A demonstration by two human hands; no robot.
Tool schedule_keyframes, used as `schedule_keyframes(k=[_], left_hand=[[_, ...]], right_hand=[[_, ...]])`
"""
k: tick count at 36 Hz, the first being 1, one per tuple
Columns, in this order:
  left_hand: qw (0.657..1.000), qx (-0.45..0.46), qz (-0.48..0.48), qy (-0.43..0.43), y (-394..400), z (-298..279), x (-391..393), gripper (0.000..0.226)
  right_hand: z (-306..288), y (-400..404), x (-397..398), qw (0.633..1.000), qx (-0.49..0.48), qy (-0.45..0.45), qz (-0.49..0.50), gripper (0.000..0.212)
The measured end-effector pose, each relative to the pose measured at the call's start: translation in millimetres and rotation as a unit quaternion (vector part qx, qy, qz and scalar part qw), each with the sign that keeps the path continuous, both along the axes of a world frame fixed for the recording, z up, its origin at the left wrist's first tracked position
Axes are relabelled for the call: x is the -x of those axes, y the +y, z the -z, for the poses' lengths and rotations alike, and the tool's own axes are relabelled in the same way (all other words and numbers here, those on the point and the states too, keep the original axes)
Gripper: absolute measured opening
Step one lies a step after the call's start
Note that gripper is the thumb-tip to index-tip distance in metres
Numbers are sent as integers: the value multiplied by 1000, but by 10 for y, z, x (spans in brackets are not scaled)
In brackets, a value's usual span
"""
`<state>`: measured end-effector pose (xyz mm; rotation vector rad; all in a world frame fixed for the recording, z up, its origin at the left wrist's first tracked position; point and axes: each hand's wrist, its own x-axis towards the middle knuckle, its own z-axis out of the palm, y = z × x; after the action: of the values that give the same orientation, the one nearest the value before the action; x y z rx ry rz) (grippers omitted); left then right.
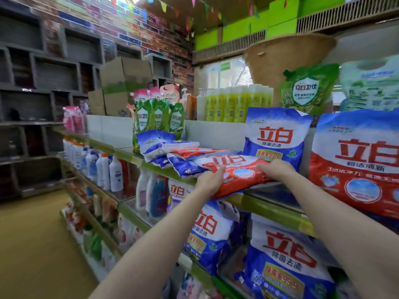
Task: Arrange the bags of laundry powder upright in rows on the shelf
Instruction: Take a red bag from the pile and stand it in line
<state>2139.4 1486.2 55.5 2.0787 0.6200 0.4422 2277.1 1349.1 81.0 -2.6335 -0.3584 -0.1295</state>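
- Two bare forearms reach up from the bottom edge toward a shop shelf (278,209) with a green front lip.
- Left hand (210,182) grips the near left edge of a red laundry powder bag (235,173); its fingers curl over the top of the bag.
- Right hand (275,170) holds the bag's right end, fingers wrapped round it.
- That red bag lies flat, overhanging the shelf's front lip, on top of a heap of flat bags (172,152), blue and red, to its left.
- Judged from this, the step is lifting the red bag to stand it up. Doing it well likely means raising it clear of the heap, turning it label forward, and settling its base flat.
- Just behind the right hand stands an upright blue bag (276,137); further right, a large upright red bag (356,165). The gap between them looks narrow.
- Green pouches (158,119) stand behind the heap, and yellow bottles (237,104) line the ledge above.
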Motion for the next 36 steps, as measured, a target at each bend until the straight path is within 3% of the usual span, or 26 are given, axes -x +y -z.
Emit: schedule_keyframes(k=[3, 6, 12, 16, 18, 20, 23, 27, 32, 36], left_hand=[[989, 132, 15, -71, -82, -37, -20, 54], [978, 170, 31, -114, -90, -78, 4, 42], [972, 172, 81, -136, -98, -266, 169, 8], [970, 150, 152, -117, -31, -361, 210, 29], [961, 146, 213, -97, -58, -384, 272, 9], [963, 112, 222, -107, -111, -392, 261, 21], [951, 91, 237, -176, -262, -407, 216, 38], [940, 94, 257, -206, -509, -401, 23, 36], [941, 38, 275, -195, -918, -353, -214, 45], [937, -20, 287, -198, -1302, -389, -222, 38]], right_hand=[[-112, -115, 106, 1000, -15, -12, 9, 56], [-207, -252, 266, 1000, -28, -9, 9, 49], [-212, -439, 537, 972, -218, 86, -23, 38], [-177, -613, 764, 952, -293, 87, -17, 25], [-146, -719, 849, 937, -340, 66, -37, 23], [-117, -849, 961, 912, -400, 57, -78, 18], [-96, -1050, 1078, 884, -452, 38, -117, 34], [-137, -1330, 1152, 907, -407, 7, -105, 62], [-78, -1782, 1250, 916, -396, -53, -38, 66], [25, -2063, 1223, 906, -419, -65, 5, 66]])
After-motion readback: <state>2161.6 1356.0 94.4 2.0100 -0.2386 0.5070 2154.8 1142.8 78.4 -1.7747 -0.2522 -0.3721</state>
